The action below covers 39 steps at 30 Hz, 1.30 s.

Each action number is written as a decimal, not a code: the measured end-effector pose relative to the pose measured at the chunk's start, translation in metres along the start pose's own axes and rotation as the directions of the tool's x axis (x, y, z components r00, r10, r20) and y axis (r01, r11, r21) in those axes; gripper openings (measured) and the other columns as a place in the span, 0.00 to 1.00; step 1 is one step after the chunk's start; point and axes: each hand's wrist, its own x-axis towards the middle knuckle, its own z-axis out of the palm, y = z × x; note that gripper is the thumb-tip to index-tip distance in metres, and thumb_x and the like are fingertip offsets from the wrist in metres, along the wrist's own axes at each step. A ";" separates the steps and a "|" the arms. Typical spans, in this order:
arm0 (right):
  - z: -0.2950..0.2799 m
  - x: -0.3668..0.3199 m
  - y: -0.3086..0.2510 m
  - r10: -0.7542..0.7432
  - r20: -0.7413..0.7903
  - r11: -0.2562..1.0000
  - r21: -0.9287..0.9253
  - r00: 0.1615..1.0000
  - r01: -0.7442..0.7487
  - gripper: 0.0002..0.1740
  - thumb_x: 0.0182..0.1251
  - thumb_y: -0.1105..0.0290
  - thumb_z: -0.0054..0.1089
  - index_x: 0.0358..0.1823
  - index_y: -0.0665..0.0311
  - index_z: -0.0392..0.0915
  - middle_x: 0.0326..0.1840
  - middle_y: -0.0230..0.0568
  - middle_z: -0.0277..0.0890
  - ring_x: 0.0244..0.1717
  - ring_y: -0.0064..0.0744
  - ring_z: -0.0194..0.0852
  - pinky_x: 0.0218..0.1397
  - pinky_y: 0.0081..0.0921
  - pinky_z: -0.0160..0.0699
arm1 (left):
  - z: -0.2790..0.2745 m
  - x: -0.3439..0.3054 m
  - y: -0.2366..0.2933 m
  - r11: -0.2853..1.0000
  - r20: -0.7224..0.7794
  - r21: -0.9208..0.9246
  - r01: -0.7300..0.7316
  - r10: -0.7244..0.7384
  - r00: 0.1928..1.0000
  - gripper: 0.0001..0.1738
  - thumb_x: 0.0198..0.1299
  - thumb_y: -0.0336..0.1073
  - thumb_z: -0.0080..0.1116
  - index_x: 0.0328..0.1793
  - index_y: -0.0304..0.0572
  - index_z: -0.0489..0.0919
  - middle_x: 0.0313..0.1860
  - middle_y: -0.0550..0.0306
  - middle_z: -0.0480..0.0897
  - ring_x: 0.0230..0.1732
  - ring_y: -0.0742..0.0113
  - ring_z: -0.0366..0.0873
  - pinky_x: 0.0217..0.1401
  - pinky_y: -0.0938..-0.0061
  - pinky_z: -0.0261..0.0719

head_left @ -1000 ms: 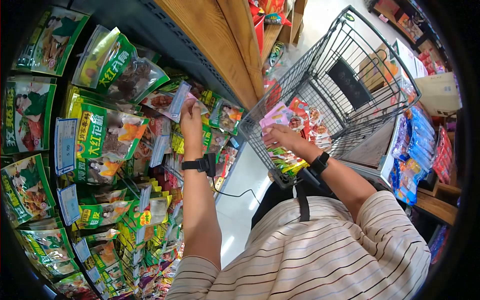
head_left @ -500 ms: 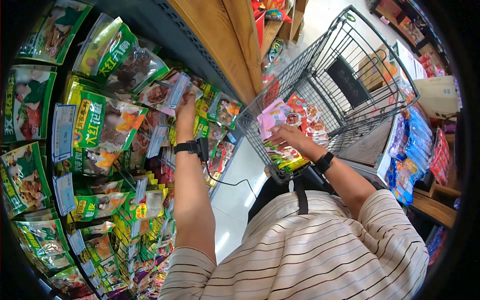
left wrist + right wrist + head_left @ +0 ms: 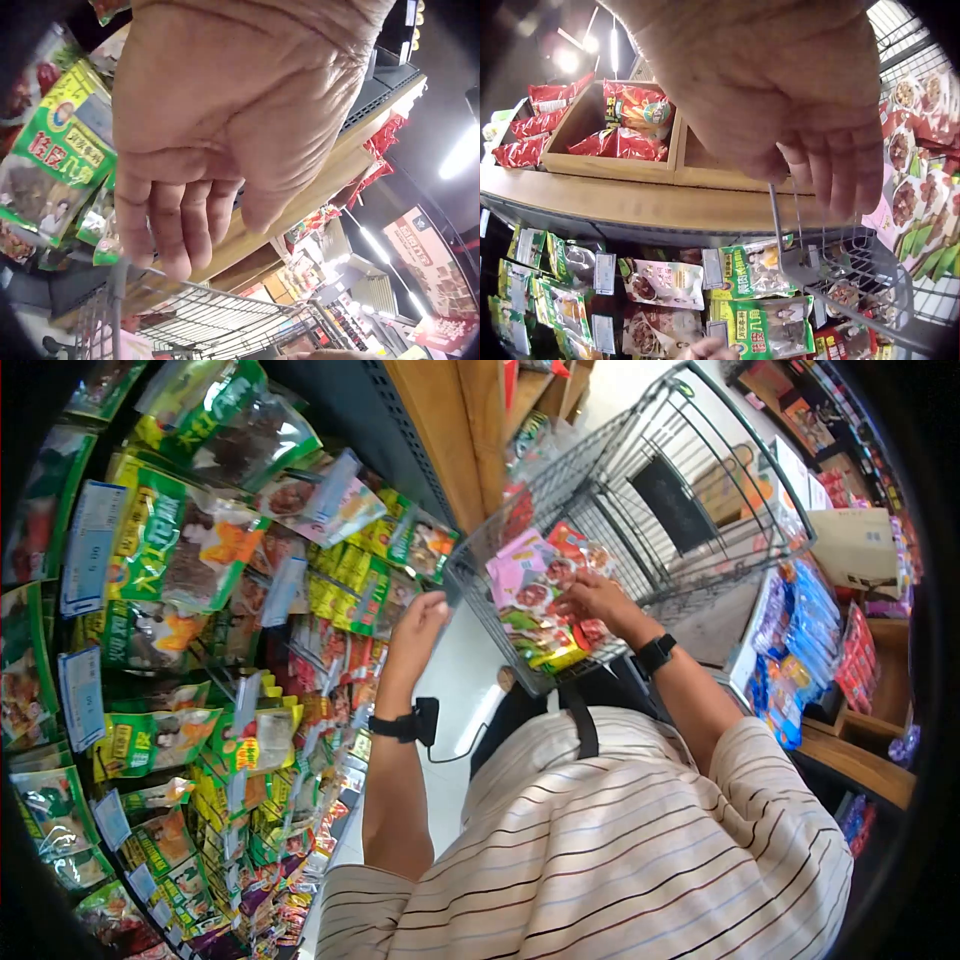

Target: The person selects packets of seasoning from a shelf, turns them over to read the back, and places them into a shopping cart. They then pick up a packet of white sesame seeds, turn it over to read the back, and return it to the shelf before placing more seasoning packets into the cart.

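Note:
My left hand point(image 3: 418, 630) is in the air between the hanging rack and the cart. Its fingers bend loosely around nothing, as the left wrist view shows. On the rack beyond it hangs a pink-and-white food packet point(image 3: 345, 512), partly behind a price tag point(image 3: 330, 480). My right hand point(image 3: 600, 603) is low over packets in the shopping cart point(image 3: 640, 490), fingers relaxed and nothing visible in them. Left of those fingers lies a pink packet point(image 3: 520, 565) on the pile. Red packets point(image 3: 575, 545) and a yellow-green packet point(image 3: 553, 652) are beside it.
Green-and-yellow spice packets point(image 3: 180, 540) crowd the hooks at left, with blue-edged price tags point(image 3: 92, 550) sticking out. A wooden shelf post point(image 3: 440, 430) stands between rack and cart. Blue packaged goods point(image 3: 800, 625) and a cardboard box point(image 3: 850, 550) are at right.
My left hand has let go of the pink packet on the rack and moved down, toward the cart. My right hand has shifted right, off the pink packet. The head view has turned slightly.

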 end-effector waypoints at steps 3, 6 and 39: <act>-0.015 0.003 0.009 -0.019 -0.047 0.999 0.044 0.999 0.021 0.17 0.75 0.60 0.53 0.54 0.66 0.73 0.47 0.42 0.80 0.46 0.36 0.86 0.44 0.31 0.86 | 0.008 -0.046 -0.019 0.985 0.049 -0.036 0.167 -0.166 0.985 0.22 0.72 0.44 0.55 0.65 0.39 0.75 0.49 0.56 0.84 0.48 0.69 0.82 0.54 0.73 0.78; -0.033 0.010 0.012 -0.018 -0.089 0.995 0.091 0.996 0.026 0.15 0.75 0.61 0.54 0.53 0.66 0.73 0.48 0.42 0.79 0.42 0.35 0.85 0.44 0.33 0.88 | 0.003 -0.083 -0.040 0.947 -0.012 -0.085 0.310 -0.312 0.950 0.24 0.71 0.45 0.56 0.66 0.38 0.75 0.50 0.55 0.83 0.50 0.67 0.83 0.53 0.72 0.77; -0.050 0.185 0.135 0.490 0.020 0.869 0.064 0.871 -0.491 0.18 0.77 0.59 0.52 0.52 0.70 0.70 0.43 0.48 0.75 0.40 0.47 0.86 0.37 0.48 0.90 | 0.115 -0.205 -0.019 0.642 -0.306 -0.264 0.720 -0.763 0.569 0.26 0.72 0.50 0.53 0.65 0.36 0.75 0.50 0.51 0.82 0.53 0.63 0.81 0.56 0.69 0.77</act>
